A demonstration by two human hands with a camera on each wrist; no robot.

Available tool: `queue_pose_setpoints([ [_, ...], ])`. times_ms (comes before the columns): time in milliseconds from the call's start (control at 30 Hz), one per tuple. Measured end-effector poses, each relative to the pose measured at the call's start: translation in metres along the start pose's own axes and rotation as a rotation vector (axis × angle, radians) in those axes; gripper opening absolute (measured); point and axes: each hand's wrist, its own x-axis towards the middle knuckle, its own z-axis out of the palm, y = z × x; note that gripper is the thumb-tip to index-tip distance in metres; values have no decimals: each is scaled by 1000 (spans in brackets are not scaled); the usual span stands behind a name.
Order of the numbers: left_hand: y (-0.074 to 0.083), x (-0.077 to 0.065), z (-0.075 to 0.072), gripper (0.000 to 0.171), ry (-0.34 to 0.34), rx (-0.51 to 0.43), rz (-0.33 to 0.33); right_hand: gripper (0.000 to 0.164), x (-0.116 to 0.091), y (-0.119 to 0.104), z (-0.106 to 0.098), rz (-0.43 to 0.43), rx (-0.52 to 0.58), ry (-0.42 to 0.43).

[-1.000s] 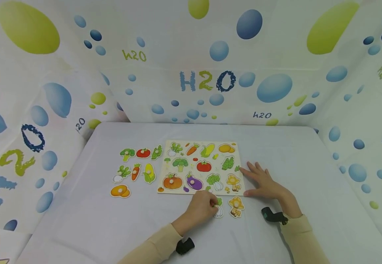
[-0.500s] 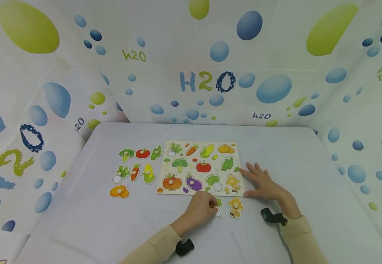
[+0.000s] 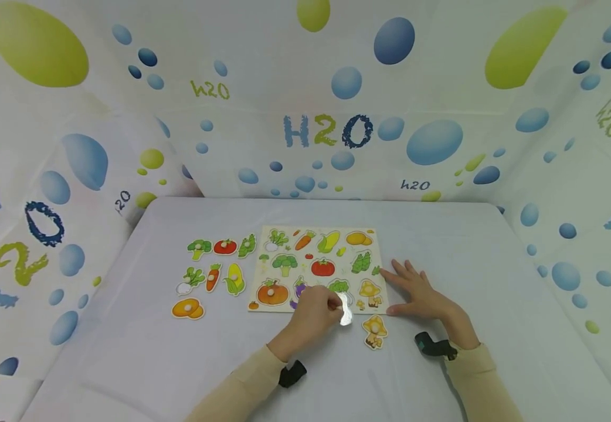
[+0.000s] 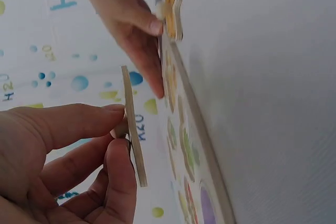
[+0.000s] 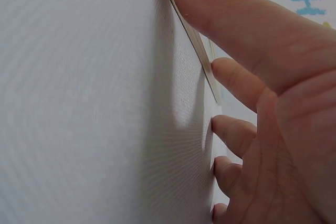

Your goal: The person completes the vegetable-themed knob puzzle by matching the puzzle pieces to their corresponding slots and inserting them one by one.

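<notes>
My left hand pinches a bok choy puzzle piece by its small knob, just over the front edge of the wooden vegetable puzzle board. The left wrist view has the lifted piece edge-on, clear of the board, with thumb and fingers at the knob. Light glares white on its face in the head view. Pumpkin and eggplant pieces sit in the board, the eggplant partly behind my left hand. At the board's right edge my right hand rests with spread fingers, thumb against the front corner.
A mushroom piece lies in front of the board. Left of it are broccoli, tomato, asparagus, radish, carrot, corn and potato pieces. A white cloth covers the table.
My left hand has lifted the bok choy piece off the table and moved it forward, toward its matching picture on the board. The right hand keeps its place on the board's edge.
</notes>
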Motion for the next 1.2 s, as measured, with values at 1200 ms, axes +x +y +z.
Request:
queue_pose_setpoints([
  [1200,-11,43,20,4,-15,109,-118,89,0,-1,-1,10,-12,-6],
])
